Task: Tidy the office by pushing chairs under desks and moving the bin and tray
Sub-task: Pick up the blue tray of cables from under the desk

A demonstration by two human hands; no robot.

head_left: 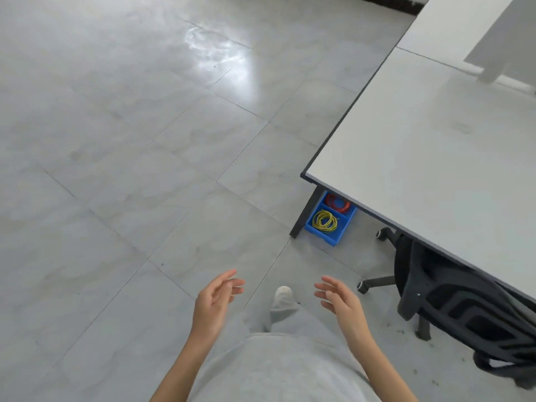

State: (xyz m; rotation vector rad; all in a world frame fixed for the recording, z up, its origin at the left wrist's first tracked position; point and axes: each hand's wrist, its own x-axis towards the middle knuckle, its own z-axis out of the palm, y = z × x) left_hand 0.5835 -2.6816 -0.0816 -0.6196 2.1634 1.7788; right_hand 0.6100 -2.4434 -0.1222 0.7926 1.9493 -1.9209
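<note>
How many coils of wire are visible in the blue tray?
2. A yellow-green coil lies in the blue tray's nearer compartment; a red coil sits in the farther one, partly under the desk. More may be hidden beneath it.

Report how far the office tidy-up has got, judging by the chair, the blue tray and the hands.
Done, by the look of it: the black chair is tucked partly under the desk, and the blue tray with its coiled wires sits on the floor under the desk corner. In hand: nothing; the left hand and right hand are open and empty. Left: no bin is in view, so that step cannot be judged.
</note>
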